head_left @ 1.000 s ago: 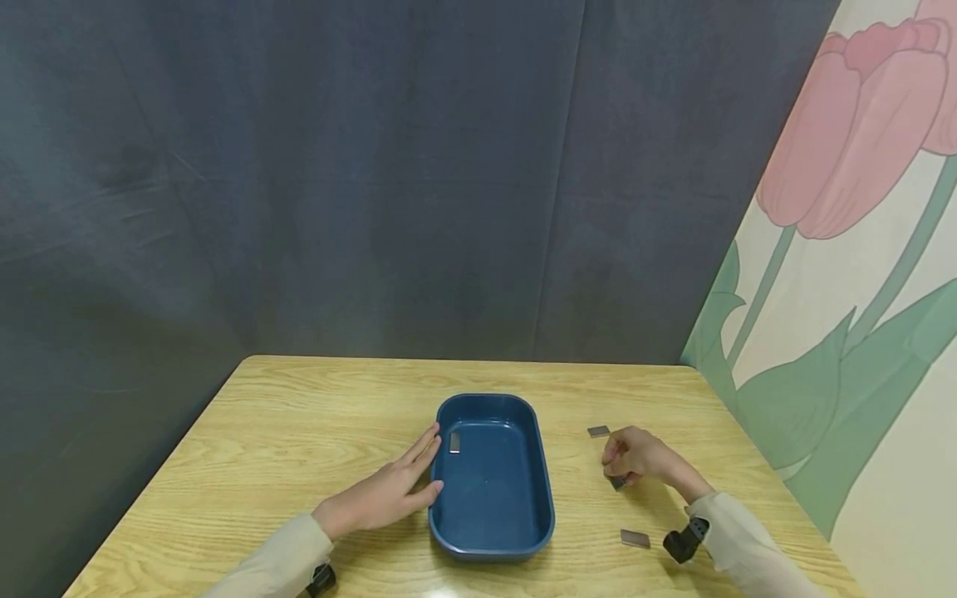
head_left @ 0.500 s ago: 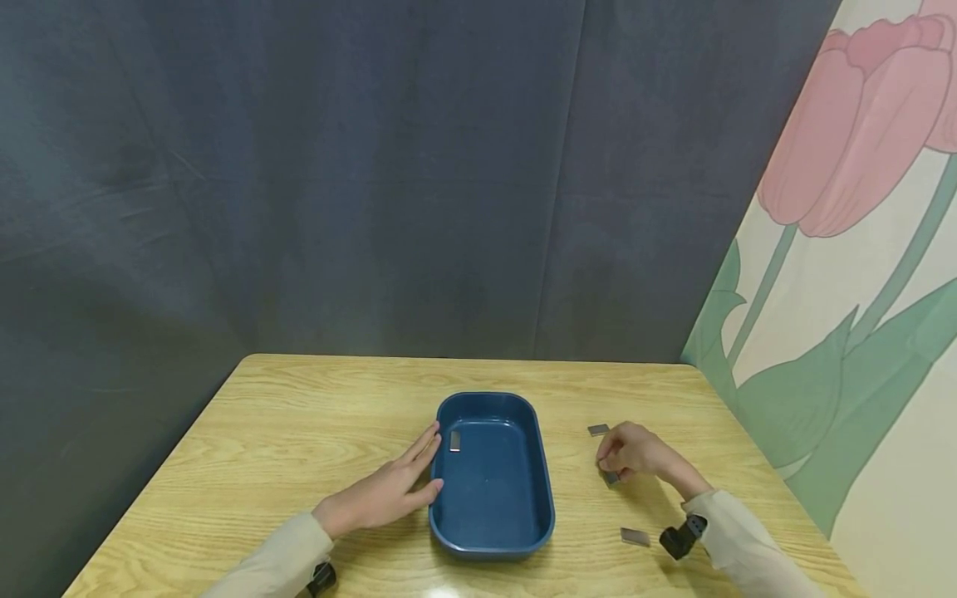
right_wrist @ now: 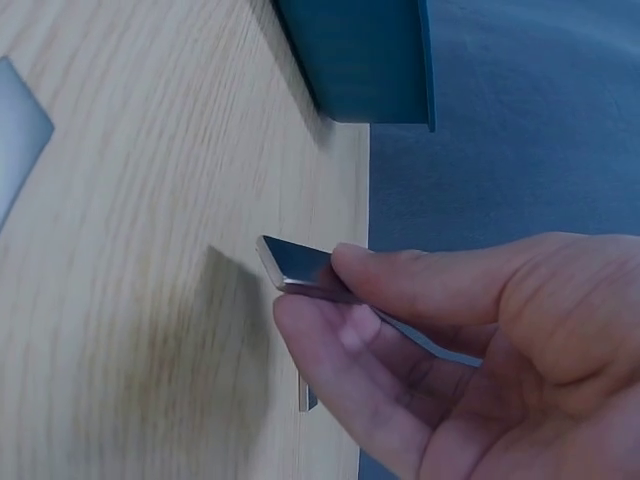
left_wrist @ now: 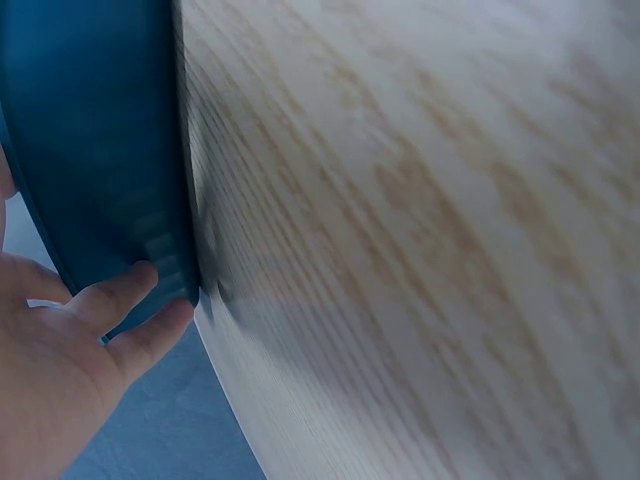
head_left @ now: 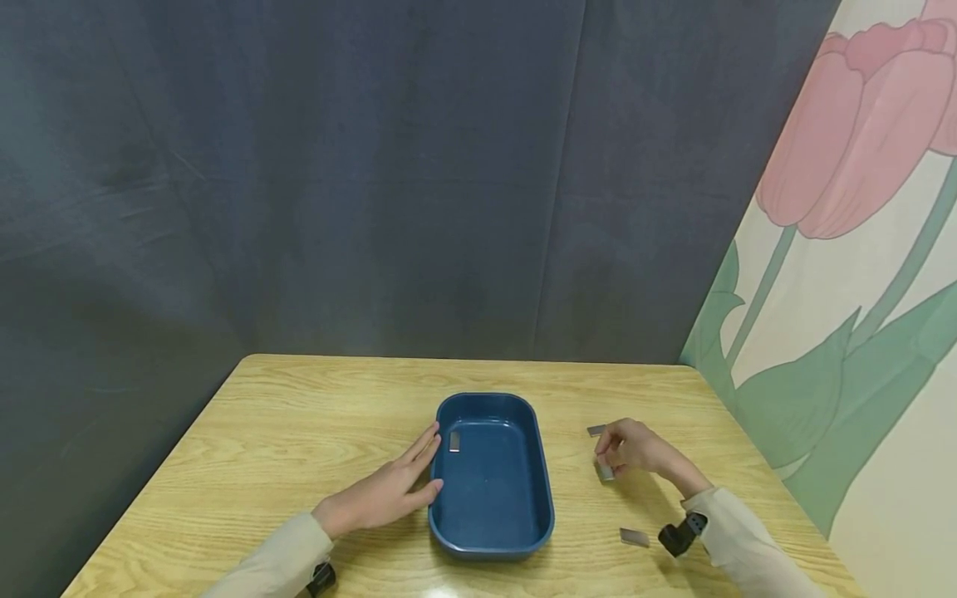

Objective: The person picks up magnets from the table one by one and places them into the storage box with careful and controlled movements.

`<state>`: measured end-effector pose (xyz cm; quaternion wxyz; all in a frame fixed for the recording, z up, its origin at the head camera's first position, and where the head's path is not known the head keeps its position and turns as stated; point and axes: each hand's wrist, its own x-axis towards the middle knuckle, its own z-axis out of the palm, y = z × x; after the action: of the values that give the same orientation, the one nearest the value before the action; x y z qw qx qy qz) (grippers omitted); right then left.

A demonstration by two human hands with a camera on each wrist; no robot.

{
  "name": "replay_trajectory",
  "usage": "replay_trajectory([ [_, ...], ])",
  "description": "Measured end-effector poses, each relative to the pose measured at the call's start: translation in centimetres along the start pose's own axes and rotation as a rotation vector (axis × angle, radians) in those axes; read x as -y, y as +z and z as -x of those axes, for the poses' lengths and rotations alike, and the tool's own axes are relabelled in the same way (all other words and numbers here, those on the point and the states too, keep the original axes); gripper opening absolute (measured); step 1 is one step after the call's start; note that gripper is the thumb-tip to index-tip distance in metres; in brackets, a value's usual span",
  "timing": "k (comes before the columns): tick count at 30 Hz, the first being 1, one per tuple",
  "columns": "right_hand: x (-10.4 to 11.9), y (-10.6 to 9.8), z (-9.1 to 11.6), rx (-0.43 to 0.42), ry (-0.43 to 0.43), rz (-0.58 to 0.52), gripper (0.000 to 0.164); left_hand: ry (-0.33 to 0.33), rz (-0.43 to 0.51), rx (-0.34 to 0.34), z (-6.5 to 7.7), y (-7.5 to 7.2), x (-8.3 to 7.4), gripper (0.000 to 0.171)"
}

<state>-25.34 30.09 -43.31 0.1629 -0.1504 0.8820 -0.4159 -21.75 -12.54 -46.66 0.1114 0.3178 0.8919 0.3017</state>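
Note:
Between the thumb and fingers of my right hand (head_left: pixel 635 445), a small, thin, rectangular metal plate (right_wrist: pixel 300 268) is pinched, tilted, its grey face shining. The right wrist view shows it above the table, a shadow below it. My left hand (head_left: pixel 383 495) rests with straight, spread fingers against the left side of a deep blue tray (head_left: pixel 486 551). From the left wrist, two fingertips of this hand (left_wrist: pixel 70 350) show on the tray's outer wall (left_wrist: pixel 100 130). One like plate (head_left: pixel 454 442) lies inside the tray, near its left wall.
Two more such plates lie on the wood-grain table (head_left: pixel 321 415): the far plate (head_left: pixel 596 430) just beyond my right hand, partly covered by it, and the near plate (head_left: pixel 634 537) nearer my right cuff. A dark curtain (head_left: pixel 374 183) hangs behind; a painted wall (head_left: pixel 845 332) borders the right.
My right hand has shifted slightly left and away from me, carrying the pinched plate along and turning it so that its face catches more light. My left hand and the tray have stayed put.

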Motion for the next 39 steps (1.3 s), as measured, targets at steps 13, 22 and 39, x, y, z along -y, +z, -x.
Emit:
replay_trajectory([
  [13,0.4,-0.2,-0.6,-0.009,-0.027,-0.013,0.007,0.000,0.001,0.002,-0.1,0.1,0.0,0.073],
  [22,0.6,-0.3,-1.1,-0.005,-0.047,-0.033,0.012,-0.003,-0.002,-0.001,-0.1,0.1,-0.1,0.073],
  [39,2.2,-0.2,-2.1,0.013,-0.103,0.018,0.025,0.001,-0.016,0.000,0.0,0.0,-0.2,0.073],
])
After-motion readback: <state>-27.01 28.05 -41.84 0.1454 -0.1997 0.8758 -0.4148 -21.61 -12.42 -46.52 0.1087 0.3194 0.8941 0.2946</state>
